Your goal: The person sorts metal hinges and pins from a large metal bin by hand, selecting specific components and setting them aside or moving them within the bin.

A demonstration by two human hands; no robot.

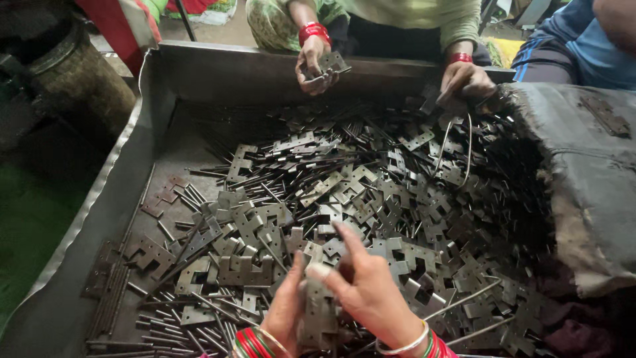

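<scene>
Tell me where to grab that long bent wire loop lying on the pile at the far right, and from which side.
Grip the wire loop on its right-hand straight leg, coming down from above. Its rounded lower end seems partly tucked among the flat hinge plates, while the legs lie exposed on top. The co-worker's hand rests by its upper end, so reach in from the near side.

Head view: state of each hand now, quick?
Left hand: closed on the flat grey notched metal hinge plates.
Right hand: grip on the same plates, forefinger extended.
</scene>
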